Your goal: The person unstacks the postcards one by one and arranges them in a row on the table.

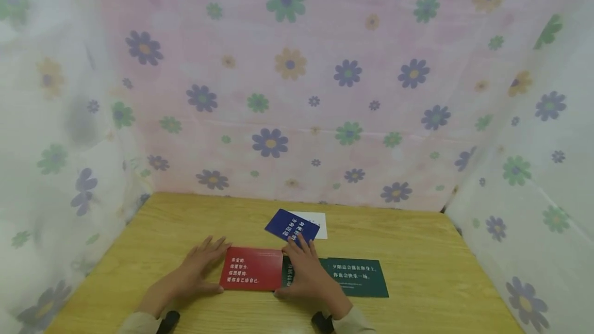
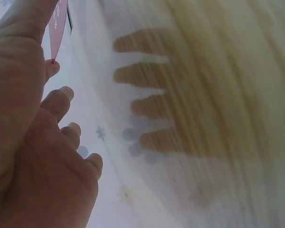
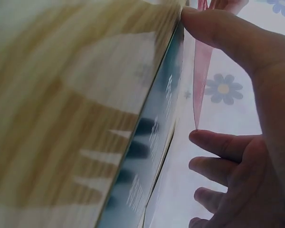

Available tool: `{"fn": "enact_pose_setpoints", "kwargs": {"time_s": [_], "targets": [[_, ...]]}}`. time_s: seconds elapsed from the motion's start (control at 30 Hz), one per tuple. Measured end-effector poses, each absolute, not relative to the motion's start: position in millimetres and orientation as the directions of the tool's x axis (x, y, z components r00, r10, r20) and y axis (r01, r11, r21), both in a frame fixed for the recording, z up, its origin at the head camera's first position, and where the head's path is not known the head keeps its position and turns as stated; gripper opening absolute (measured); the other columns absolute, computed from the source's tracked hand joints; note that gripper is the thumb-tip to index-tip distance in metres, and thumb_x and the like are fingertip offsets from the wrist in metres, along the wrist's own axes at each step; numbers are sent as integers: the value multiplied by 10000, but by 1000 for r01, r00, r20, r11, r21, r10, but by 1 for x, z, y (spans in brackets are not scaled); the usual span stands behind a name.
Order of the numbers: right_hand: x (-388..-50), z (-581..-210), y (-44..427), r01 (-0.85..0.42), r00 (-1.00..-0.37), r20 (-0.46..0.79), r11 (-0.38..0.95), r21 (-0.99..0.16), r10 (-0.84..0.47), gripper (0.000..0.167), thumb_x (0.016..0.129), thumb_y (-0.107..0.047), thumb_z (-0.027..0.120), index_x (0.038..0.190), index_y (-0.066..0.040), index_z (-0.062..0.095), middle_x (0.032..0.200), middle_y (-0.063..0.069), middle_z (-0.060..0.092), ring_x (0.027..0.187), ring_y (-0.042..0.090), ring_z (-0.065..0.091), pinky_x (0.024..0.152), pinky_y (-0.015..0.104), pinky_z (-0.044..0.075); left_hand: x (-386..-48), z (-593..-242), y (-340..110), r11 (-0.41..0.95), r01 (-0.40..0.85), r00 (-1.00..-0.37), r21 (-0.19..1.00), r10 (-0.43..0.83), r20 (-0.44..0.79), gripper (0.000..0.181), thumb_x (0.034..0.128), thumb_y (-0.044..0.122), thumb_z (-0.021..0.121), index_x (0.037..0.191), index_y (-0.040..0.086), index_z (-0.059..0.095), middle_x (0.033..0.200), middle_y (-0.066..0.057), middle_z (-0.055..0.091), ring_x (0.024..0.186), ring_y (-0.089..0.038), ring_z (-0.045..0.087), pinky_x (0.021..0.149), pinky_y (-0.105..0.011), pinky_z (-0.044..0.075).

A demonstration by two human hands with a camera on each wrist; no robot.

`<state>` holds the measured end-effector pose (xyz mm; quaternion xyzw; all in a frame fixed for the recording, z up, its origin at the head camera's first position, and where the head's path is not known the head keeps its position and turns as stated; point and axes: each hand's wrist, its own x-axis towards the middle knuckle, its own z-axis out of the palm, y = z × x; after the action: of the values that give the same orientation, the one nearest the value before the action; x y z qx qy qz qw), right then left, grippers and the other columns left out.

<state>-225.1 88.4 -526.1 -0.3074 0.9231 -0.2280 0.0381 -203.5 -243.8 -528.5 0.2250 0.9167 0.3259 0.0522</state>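
Holding the red card (image 1: 253, 267) by left and right ends, left hand (image 1: 189, 273) and right hand (image 1: 310, 275) form wide grips.

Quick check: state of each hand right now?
Left hand: holding the red card at its left end, between thumb and a finger.
Right hand: holding its right end likewise.

Left red card (image 1: 252, 269) reading 亲爱的,你要努力,你想要的,要你自己给自己, right green card (image 1: 357, 278) reading 夕阳总会落在你身上,你也会快乐一场, far blue card (image 1: 287, 223) showing 方向, far white card (image 1: 319, 224) print too small
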Motion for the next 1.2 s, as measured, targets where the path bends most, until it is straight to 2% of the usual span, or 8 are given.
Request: {"fn": "enact_pose_setpoints", "kwargs": {"time_s": [0.2,0.5,0.87,1.07,1.2], "targets": [[-224,-525,79,-541,-818,63,728,-422,-572,893,721,-562,857,1426,-126,525,1627,167,358,1546,439,168,1223,674,149,-203,-529,-252,677,373,-889,634,456,36,998,755,386,880,1557,48,393,1641,-251,257,1497,-575,54,1153,-766,-3],[-223,-528,72,-550,-819,50,758,-352,-571,908,711,-609,848,1424,-134,549,1611,104,405,1547,397,201,1236,651,141,-202,-529,-260,669,345,-887,659,461,-4,987,753,379,866,1558,58,392,1642,-257,238,1498,-570,26,1158,-744,-31],[-222,-524,67,-520,-828,-4,771,-369,-560,932,728,-599,841,1465,-127,522,1627,90,381,1562,373,161,1255,613,112,-207,-527,-264,661,332,-879,673,476,-33,965,767,363,867,1542,20,405,1626,-300,240,1478,-608,22,1140,-770,-28],[-220,-522,66,-508,-831,-20,775,-376,-555,923,732,-615,826,1466,-139,531,1609,91,413,1559,368,179,1253,623,102,-209,-527,-265,674,358,-868,647,496,-36,955,774,376,862,1529,-1,415,1611,-320,253,1455,-637,64,1116,-800,15],[-220,-523,67,-504,-837,-16,782,-368,-547,929,733,-638,815,1471,-150,533,1603,86,423,1557,368,186,1251,629,96,-213,-526,-264,674,348,-862,651,504,-61,962,781,391,855,1534,-4,405,1615,-326,235,1453,-638,67,1111,-805,4]]}}
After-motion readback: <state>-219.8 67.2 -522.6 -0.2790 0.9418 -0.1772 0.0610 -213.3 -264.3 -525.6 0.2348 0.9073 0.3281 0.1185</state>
